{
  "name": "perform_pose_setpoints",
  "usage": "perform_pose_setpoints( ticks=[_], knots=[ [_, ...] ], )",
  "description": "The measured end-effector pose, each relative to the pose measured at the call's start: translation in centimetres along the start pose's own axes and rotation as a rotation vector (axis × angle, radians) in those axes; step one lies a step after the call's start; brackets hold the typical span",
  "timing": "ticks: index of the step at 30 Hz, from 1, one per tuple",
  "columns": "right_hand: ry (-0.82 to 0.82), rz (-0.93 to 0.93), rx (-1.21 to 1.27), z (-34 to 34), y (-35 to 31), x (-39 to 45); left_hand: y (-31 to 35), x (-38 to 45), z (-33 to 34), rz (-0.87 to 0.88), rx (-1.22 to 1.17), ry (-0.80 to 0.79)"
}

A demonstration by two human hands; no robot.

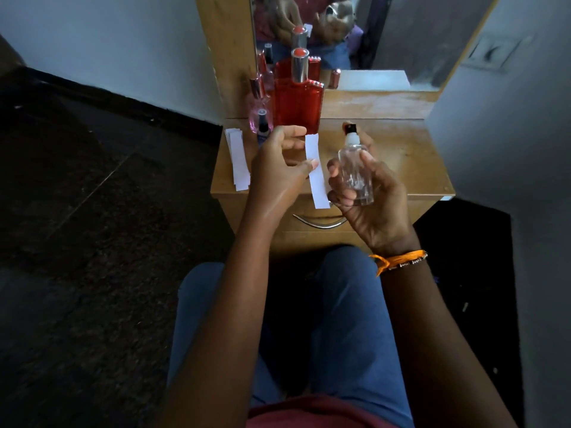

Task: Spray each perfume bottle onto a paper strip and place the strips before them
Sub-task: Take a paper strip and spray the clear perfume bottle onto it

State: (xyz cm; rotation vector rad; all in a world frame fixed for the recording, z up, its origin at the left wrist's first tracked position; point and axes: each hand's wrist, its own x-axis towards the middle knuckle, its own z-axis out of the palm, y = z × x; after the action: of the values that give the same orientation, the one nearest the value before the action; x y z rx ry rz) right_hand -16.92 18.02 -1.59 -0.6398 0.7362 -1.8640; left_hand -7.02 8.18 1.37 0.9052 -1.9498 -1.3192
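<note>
While the person sat with blue denim knees below the wooden dresser [401, 156], both bare forearms reached forward, the right wrist wearing an orange thread band [398, 260]. The right hand [372, 208] was wrapped around a small clear bottle [355, 171], smooth and rounded, with a white collar and a black spray top; its fingers curled closed about the glassy body, and a fingertip seemed to rest by the nozzle, though that was partly hidden. Just left of that grip, the left hand [282, 168] pinched a long, flat white paper strip [315, 171] between thumb and fingers, closed on its upper part, the lower end hanging free over the dresser's front edge above a curved metal drawer handle [321, 223]. Left of the left hand, a fanned stack of matching strips [238, 159] lay on the matte wood. Beyond the left hand stood a tall, glossy red bottle [298, 103] with a silver cap, and beside it a rounded pink bottle [259, 114] and a small dark spray bottle [263, 125]. Farther back, a mirror [370, 35] reflected them.
</note>
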Motion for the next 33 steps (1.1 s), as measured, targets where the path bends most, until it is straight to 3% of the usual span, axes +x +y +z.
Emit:
perform_pose_setpoints(
  ticks=[3,9,13,29,33],
  knots=[
    [0.029,-0.038,-0.112,0.0,-0.3,0.3,0.3,-0.4,-0.2,-0.052,-0.039,0.000],
    [0.152,-0.306,-1.142,0.1,-0.6,1.2,0.4,-0.2,-0.2,-0.119,-0.065,-0.017],
    [0.167,-0.385,-1.537,-0.2,-1.0,1.8,0.4,0.0,0.1,-0.141,-0.085,-0.039],
    [0.143,-0.369,-1.677,-1.3,-0.5,2.0,-0.5,0.3,0.9,-0.142,-0.109,-0.108],
    [0.170,-0.381,-1.594,-0.9,-0.9,1.6,-0.8,0.5,1.1,-0.139,-0.090,-0.099]
  ],
)
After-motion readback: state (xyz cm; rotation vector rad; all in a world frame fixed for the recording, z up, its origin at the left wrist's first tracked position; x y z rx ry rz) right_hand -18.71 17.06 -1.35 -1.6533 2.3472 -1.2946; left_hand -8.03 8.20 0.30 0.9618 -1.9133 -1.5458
